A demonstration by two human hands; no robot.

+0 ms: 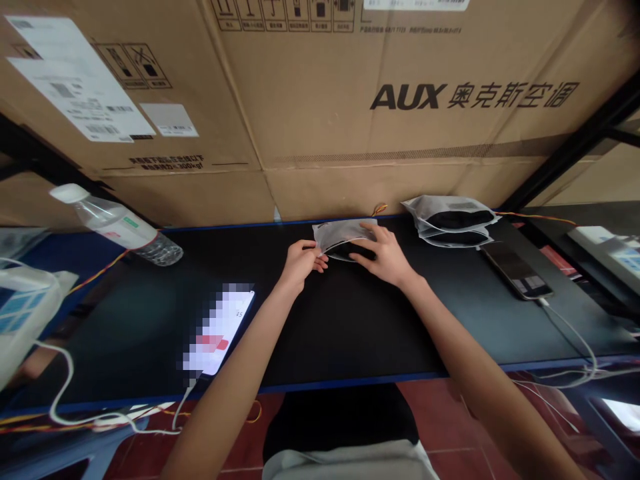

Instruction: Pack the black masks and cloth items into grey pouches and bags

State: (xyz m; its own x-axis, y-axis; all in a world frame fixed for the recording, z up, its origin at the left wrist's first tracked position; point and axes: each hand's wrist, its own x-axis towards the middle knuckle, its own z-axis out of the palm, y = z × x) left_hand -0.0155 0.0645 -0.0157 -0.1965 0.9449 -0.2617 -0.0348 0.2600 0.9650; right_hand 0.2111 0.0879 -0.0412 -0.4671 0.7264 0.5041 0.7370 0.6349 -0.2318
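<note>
A small whitish-grey pouch [340, 233] lies near the back edge of the black table, with dark material showing at its front opening. My left hand [300, 265] pinches the pouch's left corner between thumb and fingers. On the other side, my right hand [387, 257] grips the pouch's right part, its fingers curved over the top and its thumb by the dark opening. To the right, a stack of similar grey pouches [450, 207] with black contents rests at the back of the table.
A large cardboard box [320, 127] stands behind the black table [350, 320]. On the left are a water bottle [125, 227] lying tilted and a lit phone [223, 333] on a cable. A dark phone [517, 270] with a white cable lies at the right.
</note>
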